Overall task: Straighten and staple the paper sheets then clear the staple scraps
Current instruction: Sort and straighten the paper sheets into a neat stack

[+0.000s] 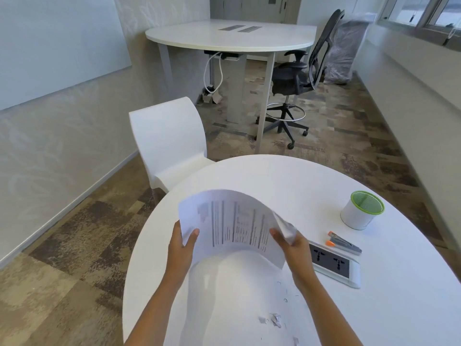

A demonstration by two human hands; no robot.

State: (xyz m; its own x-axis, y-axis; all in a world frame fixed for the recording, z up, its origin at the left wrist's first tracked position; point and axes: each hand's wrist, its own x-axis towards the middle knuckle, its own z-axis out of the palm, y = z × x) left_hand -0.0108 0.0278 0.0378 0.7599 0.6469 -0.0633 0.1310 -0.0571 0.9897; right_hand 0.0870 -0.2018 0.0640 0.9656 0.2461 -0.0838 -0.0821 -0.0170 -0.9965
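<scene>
left hand [180,248]: fingers clamped on the left edge of the paper sheets [234,226], thumb on top of the page, the rest tucked underneath

right hand [291,245]: fingers gripping the right edge of the same stack, thumb on top. The corner right by them is crumpled and curls up over the hand

paper sheets: up in the air between the two sets of fingers, not touching the tabletop [374,308], bowed upward into an arch. Printed side faces up, but the text is way too blurry to read

staple scraps [273,320]: on the tabletop, nearer the person than the right fingers, beside the right forearm. A few torn, crumpled paper bits, plus some tiny bent staples scattered between those bits and the right wrist

stapler [344,243]: grey with orange ends, lying flat on the tabletop off to the right of the right fingers, nobody touching it

socket panel [334,264]: flat plate with two dark outlets set in the tabletop, just right of the right hand, between those fingers and the stapler

cup [361,211]: white with a green rim, upright, further out than the stapler

white chair [167,141]: at the far-left edge of the tabletop, beyond the left fingers

background: another white table [229,36] and a black office chair [299,76] across the carpet, well beyond everything
</scene>
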